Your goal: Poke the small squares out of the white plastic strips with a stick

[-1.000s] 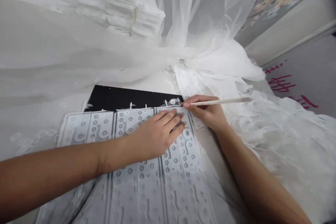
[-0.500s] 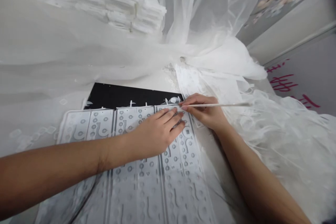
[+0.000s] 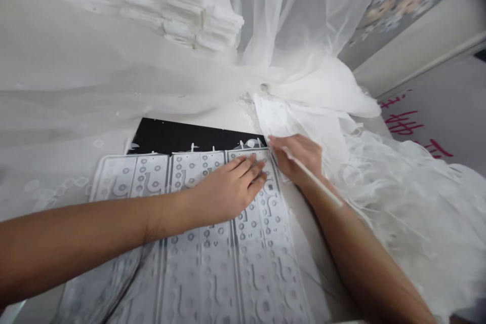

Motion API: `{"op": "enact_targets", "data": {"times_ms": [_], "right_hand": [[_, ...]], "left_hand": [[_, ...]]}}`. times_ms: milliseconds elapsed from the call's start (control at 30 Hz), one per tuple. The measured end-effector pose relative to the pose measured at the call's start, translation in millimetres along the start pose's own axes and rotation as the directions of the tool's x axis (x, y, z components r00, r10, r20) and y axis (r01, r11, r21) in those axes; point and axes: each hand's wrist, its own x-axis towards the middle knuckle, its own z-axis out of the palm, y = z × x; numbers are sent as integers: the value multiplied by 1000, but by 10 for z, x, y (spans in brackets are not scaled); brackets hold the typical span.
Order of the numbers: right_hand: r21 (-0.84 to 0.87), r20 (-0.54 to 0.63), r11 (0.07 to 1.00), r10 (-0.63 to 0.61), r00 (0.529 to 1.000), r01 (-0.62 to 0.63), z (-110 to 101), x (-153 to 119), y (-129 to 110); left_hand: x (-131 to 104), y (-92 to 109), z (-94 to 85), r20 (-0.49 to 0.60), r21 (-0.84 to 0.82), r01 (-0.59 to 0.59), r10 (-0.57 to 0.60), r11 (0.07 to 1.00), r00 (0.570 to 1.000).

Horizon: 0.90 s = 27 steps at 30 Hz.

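Note:
My left hand [image 3: 231,190] lies flat on a pale grey moulded sheet [image 3: 190,268], its fingers stretched out near the upper right edge. Rows of small round knobs, curves and slots cover the sheet. My right hand [image 3: 298,158] is closed around a thin white stick [image 3: 313,177], which slants back over the wrist and forearm. That hand is just off the sheet's upper right corner. A black panel [image 3: 182,135] shows beyond the sheet's far edge, with small pale tabs sticking up along that edge.
White stringy offcuts [image 3: 410,217] are heaped at the right. Stacked white sheets [image 3: 193,10] stand at the back, with translucent plastic film [image 3: 288,15] beside them. Small clear scraps [image 3: 70,185] lie at the left. A grey board with red writing [image 3: 404,122] is at the far right.
My right hand has turned, and the stick has swung from pointing right to slanting down over the forearm. The hand's fingertips moved slightly right, off the sheet's edge. My left hand stays put.

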Motion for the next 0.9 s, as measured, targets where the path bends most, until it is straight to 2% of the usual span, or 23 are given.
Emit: {"op": "enact_targets", "data": {"times_ms": [67, 133, 200, 300, 367, 433, 467, 533, 633, 767, 900], "right_hand": [[17, -104, 981, 195, 975, -194, -25, 33, 16], [129, -108, 921, 381, 918, -367, -84, 109, -18], [275, 31, 833, 491, 871, -480, -170, 206, -119], [411, 361, 669, 504, 785, -619, -307, 273, -372], [423, 519, 582, 472, 713, -694, -369, 199, -561], [431, 560, 531, 477, 678, -730, -393, 33, -724], [451, 543, 518, 487, 684, -727, -393, -69, -787], [509, 471, 519, 501, 726, -687, -374, -261, -868], [557, 376, 560, 488, 787, -613, -320, -423, -897], [532, 352, 622, 454, 818, -574, -249, -409, -874], [533, 351, 630, 443, 825, -565, -238, -378, -864]], "left_hand": [[9, 0, -27, -16, 34, -15, 15, 999, 1000], [15, 29, -83, -76, 80, -41, 48, 996, 996], [7, 100, -163, -172, 103, -114, 130, 988, 976], [-38, 263, -297, -276, 95, -268, 284, 959, 918], [-76, 368, -364, -261, 105, -318, 334, 942, 906], [-106, 441, -403, -199, 126, -329, 349, 936, 916], [-116, 467, -412, -167, 136, -329, 349, 935, 922], [-126, 503, -420, -121, 151, -339, 358, 929, 926], [-130, 544, -420, -106, 184, -339, 361, 923, 927], [-127, 582, -402, -112, 208, -324, 352, 923, 929], [-121, 567, -372, -141, 219, -319, 354, 922, 925]]}}
